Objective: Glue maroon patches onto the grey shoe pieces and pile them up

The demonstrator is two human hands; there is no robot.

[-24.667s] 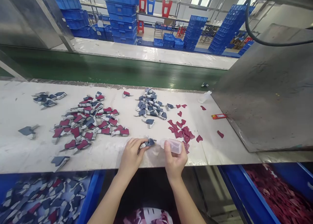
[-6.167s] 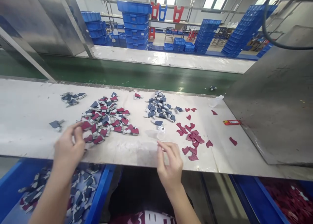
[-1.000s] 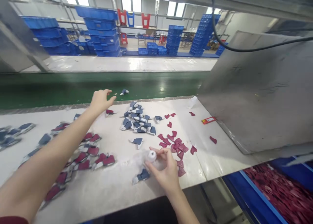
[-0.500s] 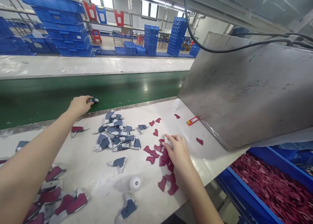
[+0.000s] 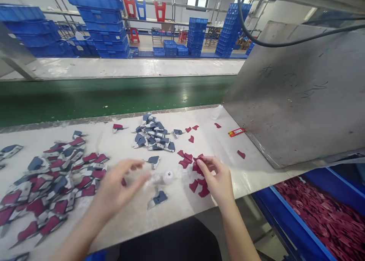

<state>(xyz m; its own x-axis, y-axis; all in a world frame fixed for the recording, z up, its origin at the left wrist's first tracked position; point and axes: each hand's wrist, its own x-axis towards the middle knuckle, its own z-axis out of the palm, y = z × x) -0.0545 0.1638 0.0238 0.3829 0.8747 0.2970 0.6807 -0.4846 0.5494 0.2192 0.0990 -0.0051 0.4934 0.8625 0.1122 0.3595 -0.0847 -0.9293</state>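
My left hand (image 5: 121, 186), slightly blurred, is open beside a small clear bottle with a white cap (image 5: 169, 176), which lies on its side. Its fingers and thumb are apart, with nothing visible between them. Over the loose maroon pieces (image 5: 203, 191), my right hand (image 5: 219, 179) pinches one maroon piece (image 5: 199, 158) between thumb and forefinger. Near the bottle lie two blue-and-white parts, one behind it (image 5: 154, 161) and one in front (image 5: 159, 197). A pile of blue-and-white parts (image 5: 154, 133) sits farther back.
A large heap of maroon and blue parts (image 5: 57, 166) covers the table's left. Behind runs a green belt (image 5: 119, 95). A metal panel (image 5: 299, 86) slants up at the right, near a red-and-yellow packet (image 5: 236, 132). Below it, a blue bin (image 5: 296, 215) holds many maroon pieces.
My left hand has come back from the green belt to beside the bottle, and the small part it held is gone from it. My right hand has closed on a maroon piece.
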